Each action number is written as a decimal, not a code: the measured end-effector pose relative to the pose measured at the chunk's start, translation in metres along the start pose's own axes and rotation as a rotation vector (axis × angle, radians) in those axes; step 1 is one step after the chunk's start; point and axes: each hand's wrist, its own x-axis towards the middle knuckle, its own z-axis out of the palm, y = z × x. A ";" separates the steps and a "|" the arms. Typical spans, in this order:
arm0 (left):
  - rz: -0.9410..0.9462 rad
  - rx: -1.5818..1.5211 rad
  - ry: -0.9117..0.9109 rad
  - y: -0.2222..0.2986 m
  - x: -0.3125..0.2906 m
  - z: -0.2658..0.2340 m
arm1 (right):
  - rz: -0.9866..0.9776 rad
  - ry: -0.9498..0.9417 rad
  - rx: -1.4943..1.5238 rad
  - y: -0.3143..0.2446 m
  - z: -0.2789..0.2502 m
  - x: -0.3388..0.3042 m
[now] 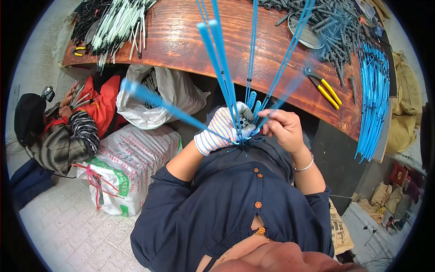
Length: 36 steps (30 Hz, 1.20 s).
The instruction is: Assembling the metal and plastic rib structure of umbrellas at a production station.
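My left hand (223, 129), in a white striped glove, is closed around a dark round hub (244, 122). Long blue rods (219, 59), like umbrella ribs, fan out from this hub over my lap. Some of them are smeared by motion. On the hub's right side my bare right hand (285, 128) is closed, thumb and forefinger pinching the lower end of a blue rod (265, 117). A silvery bangle circles that wrist. Part of the hub is hidden behind the glove and the rods.
Pliers with yellow handles (327, 90) lie on the wooden table (181, 41), near a pile of dark grey plastic parts (337, 34). Bundled blue rods (374, 99) line its right edge; pale rods (120, 27) lie far left. Sacks (131, 154) and another person (59, 131) are at left.
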 end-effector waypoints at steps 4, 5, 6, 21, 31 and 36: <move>-0.035 0.035 -0.089 0.001 0.003 0.002 | 0.029 0.041 -0.112 -0.003 0.002 0.003; -0.037 0.034 -0.089 0.000 0.003 0.003 | -0.001 -0.003 -0.211 -0.005 0.002 0.005; 0.022 0.047 -0.082 -0.002 0.004 0.004 | -0.031 -0.047 -0.311 -0.006 0.002 0.006; 0.016 0.103 -0.105 0.005 0.005 0.009 | -0.374 -0.151 -0.931 -0.017 0.000 0.006; 0.077 0.137 -0.021 -0.002 0.007 0.016 | -0.419 -0.170 -1.095 -0.015 -0.010 -0.001; 0.044 0.108 -0.036 -0.006 0.007 0.010 | -0.628 -0.151 -0.921 -0.029 -0.038 -0.004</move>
